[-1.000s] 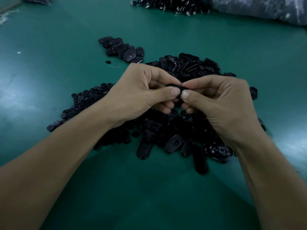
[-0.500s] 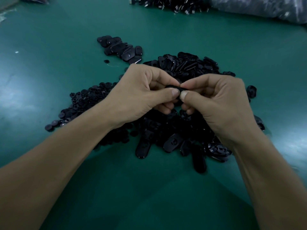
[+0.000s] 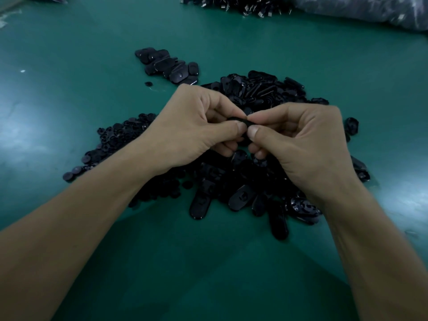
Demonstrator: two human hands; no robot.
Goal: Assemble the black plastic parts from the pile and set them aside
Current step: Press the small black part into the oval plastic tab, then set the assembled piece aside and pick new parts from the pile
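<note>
The pile of black plastic parts [image 3: 243,181] at frame centre looks smooth and faintly glossy, catching dull highlights. The green table surface [image 3: 69,100] is smooth with a soft sheen. The wrapping [image 3: 370,10] at upper right looks like crinkled plastic film.

Green table [image 3: 69,93] (matte) bears black parts pile [image 3: 259,93], smaller stack [image 3: 169,66].
</note>
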